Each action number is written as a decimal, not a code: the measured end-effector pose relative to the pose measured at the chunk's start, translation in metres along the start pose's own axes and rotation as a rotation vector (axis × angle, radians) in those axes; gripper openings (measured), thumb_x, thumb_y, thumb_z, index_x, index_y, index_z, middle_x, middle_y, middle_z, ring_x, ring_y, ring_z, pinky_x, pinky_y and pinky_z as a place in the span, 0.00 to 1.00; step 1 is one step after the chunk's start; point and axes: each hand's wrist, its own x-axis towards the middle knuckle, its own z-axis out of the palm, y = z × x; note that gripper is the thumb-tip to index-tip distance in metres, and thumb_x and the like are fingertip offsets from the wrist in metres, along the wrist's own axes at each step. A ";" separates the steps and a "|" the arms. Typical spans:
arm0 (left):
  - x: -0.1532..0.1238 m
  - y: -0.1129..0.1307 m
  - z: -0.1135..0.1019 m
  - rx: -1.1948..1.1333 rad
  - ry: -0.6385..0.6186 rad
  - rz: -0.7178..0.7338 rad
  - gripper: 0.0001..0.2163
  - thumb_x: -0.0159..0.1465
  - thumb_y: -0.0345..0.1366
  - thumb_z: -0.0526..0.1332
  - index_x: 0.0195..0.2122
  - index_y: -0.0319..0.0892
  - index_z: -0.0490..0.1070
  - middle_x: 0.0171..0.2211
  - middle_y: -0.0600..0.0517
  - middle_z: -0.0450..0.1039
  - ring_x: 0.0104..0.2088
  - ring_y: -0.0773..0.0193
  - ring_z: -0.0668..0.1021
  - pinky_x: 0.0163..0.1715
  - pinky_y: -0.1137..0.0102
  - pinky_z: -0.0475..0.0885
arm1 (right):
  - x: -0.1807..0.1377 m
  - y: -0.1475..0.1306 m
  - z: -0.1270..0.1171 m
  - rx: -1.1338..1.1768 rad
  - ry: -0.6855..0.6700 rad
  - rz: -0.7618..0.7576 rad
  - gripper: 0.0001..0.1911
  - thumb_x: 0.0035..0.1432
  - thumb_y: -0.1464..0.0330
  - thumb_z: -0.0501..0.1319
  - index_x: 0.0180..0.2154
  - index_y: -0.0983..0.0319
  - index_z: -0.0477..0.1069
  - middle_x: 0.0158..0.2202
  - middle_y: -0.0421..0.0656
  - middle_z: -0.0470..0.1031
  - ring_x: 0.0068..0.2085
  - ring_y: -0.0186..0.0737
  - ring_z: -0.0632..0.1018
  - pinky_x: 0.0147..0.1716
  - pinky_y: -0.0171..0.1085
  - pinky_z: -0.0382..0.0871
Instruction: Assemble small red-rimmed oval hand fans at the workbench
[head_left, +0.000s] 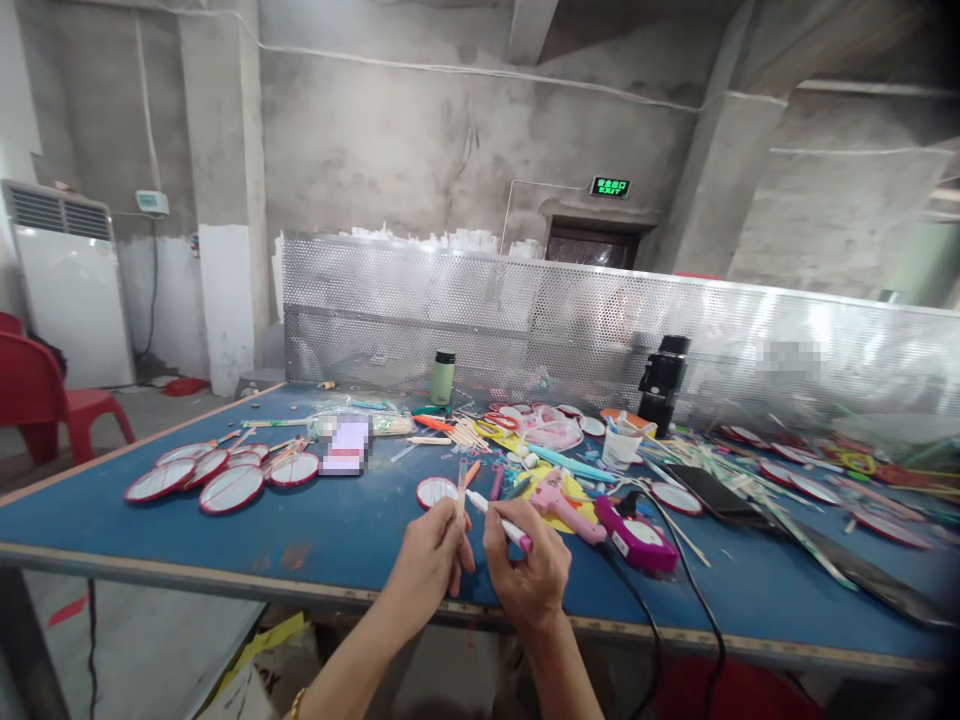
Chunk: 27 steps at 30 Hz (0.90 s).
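Observation:
Between the fingers of my left hand [439,550] a thin flat wooden stick [462,478] stands upright. My right hand [529,560] is closed around a white marker pen [504,522] with a pink end, its tip pointing left close to the stick. Just behind the hands lies a round white disc with a red rim [435,492]. A pink glue gun [566,510] rests right of my right hand, on a yellow piece, beside a magenta box-shaped thing [636,538].
Several red-rimmed discs [232,488] overlap at the left, near a phone [345,445]. A green bottle [443,378], a black flask [663,385] and a white cup [619,447] stand farther back. Cables [679,560] hang over the front edge. A perforated metal screen [465,300] borders the blue table [322,540].

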 end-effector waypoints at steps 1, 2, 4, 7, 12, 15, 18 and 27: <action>0.000 0.000 0.000 -0.001 -0.001 -0.003 0.14 0.65 0.48 0.52 0.33 0.42 0.62 0.19 0.58 0.69 0.11 0.74 0.64 0.11 0.78 0.54 | 0.000 0.000 0.000 -0.002 0.009 -0.002 0.04 0.60 0.76 0.58 0.34 0.61 0.69 0.26 0.39 0.73 0.25 0.32 0.74 0.28 0.32 0.67; 0.000 0.001 0.000 -0.003 -0.002 -0.007 0.14 0.65 0.48 0.51 0.33 0.42 0.62 0.19 0.58 0.69 0.11 0.74 0.64 0.11 0.78 0.54 | 0.000 0.000 0.000 -0.003 0.018 -0.005 0.04 0.60 0.76 0.58 0.34 0.61 0.69 0.26 0.39 0.73 0.25 0.33 0.74 0.28 0.32 0.67; -0.001 0.002 0.000 -0.005 0.000 -0.015 0.13 0.65 0.48 0.52 0.32 0.43 0.61 0.19 0.58 0.69 0.11 0.73 0.64 0.11 0.78 0.54 | -0.001 0.000 0.000 0.000 0.017 -0.010 0.04 0.59 0.76 0.58 0.34 0.61 0.69 0.25 0.39 0.73 0.25 0.33 0.74 0.28 0.32 0.67; -0.001 0.004 0.000 0.010 0.000 -0.006 0.13 0.65 0.47 0.52 0.32 0.43 0.61 0.19 0.58 0.69 0.11 0.73 0.64 0.11 0.78 0.54 | -0.001 0.000 0.000 0.000 -0.005 -0.007 0.04 0.59 0.76 0.58 0.34 0.61 0.69 0.25 0.39 0.73 0.25 0.33 0.74 0.28 0.32 0.67; -0.001 0.003 0.000 0.013 -0.007 0.006 0.13 0.66 0.47 0.51 0.33 0.43 0.61 0.19 0.58 0.69 0.11 0.73 0.64 0.11 0.78 0.55 | 0.000 -0.001 0.000 0.000 0.018 -0.015 0.04 0.59 0.76 0.58 0.35 0.61 0.69 0.27 0.39 0.73 0.26 0.32 0.74 0.29 0.31 0.68; -0.001 0.003 0.000 0.015 0.001 0.013 0.13 0.66 0.47 0.51 0.31 0.43 0.61 0.19 0.58 0.68 0.11 0.73 0.64 0.12 0.78 0.55 | 0.001 -0.002 0.000 0.001 -0.007 -0.021 0.04 0.59 0.75 0.58 0.34 0.61 0.69 0.26 0.38 0.73 0.25 0.32 0.73 0.28 0.31 0.67; 0.000 0.003 0.000 -0.001 0.001 -0.001 0.13 0.65 0.47 0.52 0.31 0.43 0.61 0.19 0.58 0.68 0.11 0.73 0.64 0.12 0.78 0.55 | 0.001 -0.002 0.000 -0.006 0.026 -0.029 0.04 0.59 0.76 0.58 0.34 0.61 0.69 0.26 0.39 0.73 0.25 0.32 0.73 0.28 0.32 0.67; -0.001 0.003 0.000 0.006 0.008 0.010 0.13 0.65 0.48 0.52 0.31 0.43 0.61 0.19 0.58 0.68 0.11 0.74 0.64 0.12 0.78 0.55 | 0.000 -0.002 0.001 -0.005 0.006 -0.019 0.04 0.60 0.75 0.58 0.35 0.61 0.69 0.26 0.39 0.73 0.25 0.33 0.74 0.28 0.32 0.68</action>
